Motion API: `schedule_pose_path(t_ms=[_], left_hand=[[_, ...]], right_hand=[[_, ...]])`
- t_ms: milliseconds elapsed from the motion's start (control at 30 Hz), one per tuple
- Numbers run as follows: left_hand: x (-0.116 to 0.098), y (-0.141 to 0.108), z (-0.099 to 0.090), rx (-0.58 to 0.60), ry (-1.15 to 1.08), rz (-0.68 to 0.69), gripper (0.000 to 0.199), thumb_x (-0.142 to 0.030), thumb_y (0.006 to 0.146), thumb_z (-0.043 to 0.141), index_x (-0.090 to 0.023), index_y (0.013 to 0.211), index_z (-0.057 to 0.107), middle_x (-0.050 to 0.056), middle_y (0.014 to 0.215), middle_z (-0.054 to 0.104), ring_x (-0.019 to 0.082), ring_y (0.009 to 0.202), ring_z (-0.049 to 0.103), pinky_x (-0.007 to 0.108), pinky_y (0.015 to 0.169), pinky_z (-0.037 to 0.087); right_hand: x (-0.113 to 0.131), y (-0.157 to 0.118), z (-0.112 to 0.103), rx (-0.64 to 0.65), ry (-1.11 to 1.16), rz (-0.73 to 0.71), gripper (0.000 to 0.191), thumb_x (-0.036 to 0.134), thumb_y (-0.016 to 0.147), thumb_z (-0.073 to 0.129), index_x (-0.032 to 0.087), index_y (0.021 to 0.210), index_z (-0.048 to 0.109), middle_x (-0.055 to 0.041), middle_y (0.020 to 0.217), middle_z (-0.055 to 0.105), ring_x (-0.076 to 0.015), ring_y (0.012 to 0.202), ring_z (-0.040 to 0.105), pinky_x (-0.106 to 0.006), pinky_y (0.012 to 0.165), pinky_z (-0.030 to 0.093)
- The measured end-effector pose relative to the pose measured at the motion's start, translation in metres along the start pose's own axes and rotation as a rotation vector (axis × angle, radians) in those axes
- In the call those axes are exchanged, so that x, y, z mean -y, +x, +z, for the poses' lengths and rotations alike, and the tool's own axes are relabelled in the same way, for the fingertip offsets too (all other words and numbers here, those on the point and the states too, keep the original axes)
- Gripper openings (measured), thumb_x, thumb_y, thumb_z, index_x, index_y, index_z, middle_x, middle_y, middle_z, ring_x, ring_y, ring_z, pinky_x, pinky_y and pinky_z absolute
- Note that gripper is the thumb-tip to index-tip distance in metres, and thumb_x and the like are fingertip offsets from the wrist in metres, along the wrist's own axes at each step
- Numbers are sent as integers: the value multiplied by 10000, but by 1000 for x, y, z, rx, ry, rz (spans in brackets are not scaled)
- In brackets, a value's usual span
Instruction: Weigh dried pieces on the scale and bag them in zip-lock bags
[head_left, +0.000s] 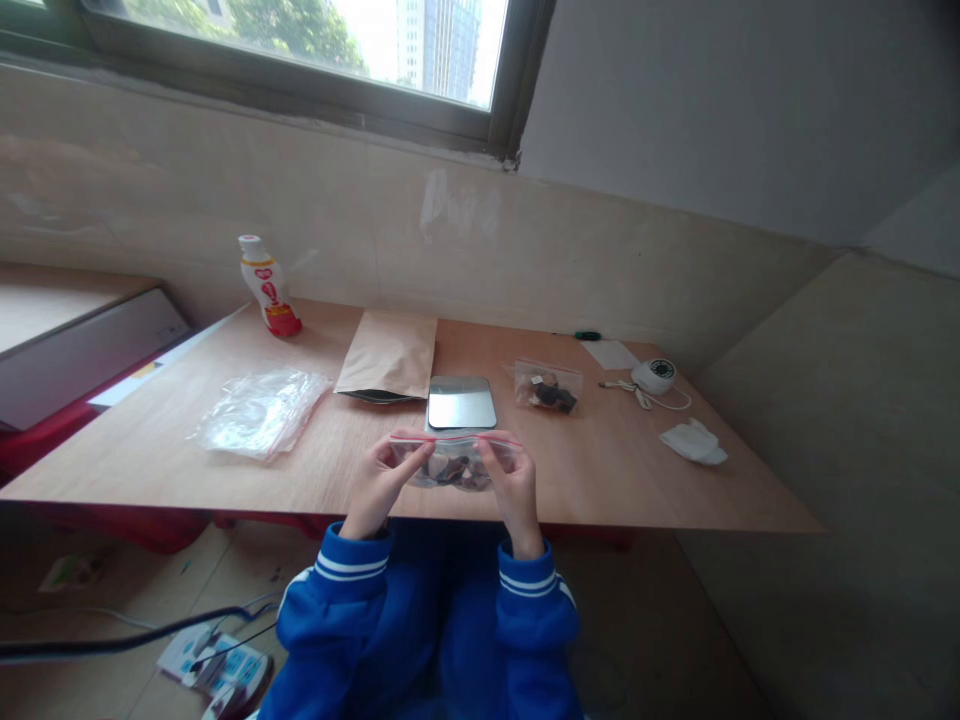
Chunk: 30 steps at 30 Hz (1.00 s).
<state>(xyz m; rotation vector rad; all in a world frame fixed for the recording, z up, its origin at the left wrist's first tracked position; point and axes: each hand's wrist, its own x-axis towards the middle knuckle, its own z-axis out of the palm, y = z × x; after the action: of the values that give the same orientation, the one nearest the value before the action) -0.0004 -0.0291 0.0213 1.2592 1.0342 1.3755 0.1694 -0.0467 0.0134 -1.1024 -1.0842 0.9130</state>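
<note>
A clear zip bag [456,474] with a red seal line along its top holds several dark and pale pieces that I cannot identify. My left hand [385,480] pinches the bag's top edge toward the left, thumb laid along the seal. On the other side, my right hand [511,480] grips the same edge with thumb and fingers. The bag is at the table's front edge, just in front of a flat digital scale [462,403] with a shiny silver plate. Behind and left of the scale lies a brown paper pouch [391,350], its dark mouth facing me.
Empty clear bags [259,410] lie in a pile at left, with a drink bottle [270,288] behind. A second filled zip bag [549,388] rests right of the scale. Farther right are a white corded device [654,376], crumpled white tissue [694,442] and a green-handled tool [588,336].
</note>
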Motion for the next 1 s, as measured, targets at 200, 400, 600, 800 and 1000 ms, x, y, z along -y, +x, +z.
schedule_pose_path(t_ms=[200,400,600,800,1000], left_hand=[[-2,-1,0,-46,29,-24,255,-388,693,753,-156,793,715,53,829,731,201,801,676,282,711,533],[-1,0,-2,-54,29,-40,260,-381,692,759,-155,813,720,48,804,741,196,787,684,268,695,536],[-3,-2,-1,-69,20,-49,248,-376,698,759,-160,816,726,37,783,743,183,775,686,247,679,536],[-5,-1,2,-107,29,-76,270,-392,682,768,-151,796,725,40,752,740,186,756,689,248,665,541],[-5,1,0,-77,25,-67,324,-404,702,749,-148,900,726,65,876,751,209,856,692,284,752,550]], right_hand=[[-3,2,0,-33,-55,-20,201,375,788,684,183,833,645,-21,790,684,-167,765,654,-274,710,533],[-3,1,-2,-41,-71,-129,145,335,796,687,194,797,657,-8,776,670,-157,769,637,-264,712,510],[1,-1,-4,-49,-102,-184,133,317,802,685,191,769,656,2,734,649,-147,721,614,-260,683,491],[1,-1,-4,-72,-105,-178,145,326,799,690,190,759,662,2,729,644,-149,725,610,-259,680,485],[-5,1,-4,-31,-57,-53,196,372,786,695,195,869,674,-26,842,697,-172,804,648,-279,730,517]])
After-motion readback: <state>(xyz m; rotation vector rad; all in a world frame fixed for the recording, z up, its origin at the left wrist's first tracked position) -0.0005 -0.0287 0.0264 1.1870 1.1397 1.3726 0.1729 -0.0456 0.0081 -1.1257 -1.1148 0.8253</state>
